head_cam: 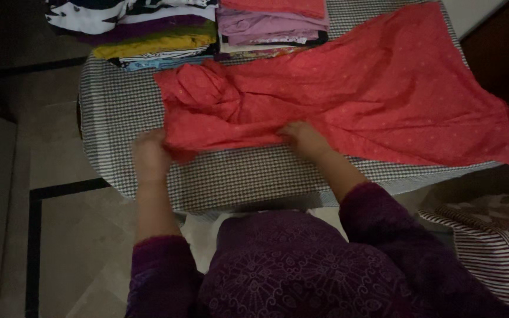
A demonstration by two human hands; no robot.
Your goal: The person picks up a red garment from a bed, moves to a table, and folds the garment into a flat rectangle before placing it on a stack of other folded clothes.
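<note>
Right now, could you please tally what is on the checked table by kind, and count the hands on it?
Red garment spread on the checked table: 1
Stacks of folded clothes, left stack and right stack: 2
Hands on the garment's near edge, left hand and right hand: 2
Total: 5

Checked table — red garment, folded clothes on it.
</note>
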